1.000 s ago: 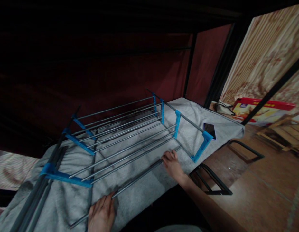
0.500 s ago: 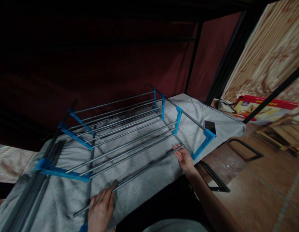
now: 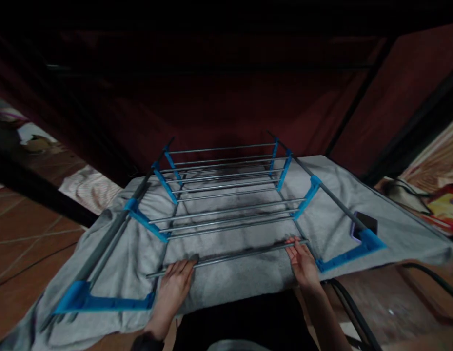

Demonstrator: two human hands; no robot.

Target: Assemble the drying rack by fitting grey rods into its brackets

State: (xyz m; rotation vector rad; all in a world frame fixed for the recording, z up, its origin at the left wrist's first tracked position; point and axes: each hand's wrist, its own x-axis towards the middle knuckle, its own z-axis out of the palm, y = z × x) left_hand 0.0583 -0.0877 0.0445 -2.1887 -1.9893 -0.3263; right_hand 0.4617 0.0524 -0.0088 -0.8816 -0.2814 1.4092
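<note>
A thin grey metal rod (image 3: 241, 255) lies crosswise low over the cloth, between my two hands. My left hand (image 3: 175, 285) grips it near its left end, fingers over the top, and a short piece sticks out beyond. Near the other end, my right hand (image 3: 302, 263) holds it between thumb and fingers. Behind the rod stands a partly built rack (image 3: 226, 210) of metal bars set in blue plastic brackets. The front left bracket (image 3: 109, 303) and front right bracket (image 3: 352, 252) have no bar between them; the rod's ends are apart from both.
Grey cloth (image 3: 226, 287) covers the surface under the rack. A phone (image 3: 364, 225) lies beside the right side pole (image 3: 336, 199). Dark furniture with a red panel (image 3: 226, 107) closes off the back. A black tubular frame (image 3: 352, 312) stands at lower right.
My view has swung left, bringing the whole left side of the rack into sight. Both hands keep hold of the rod, which now looks nearly level with the rack's bars.
</note>
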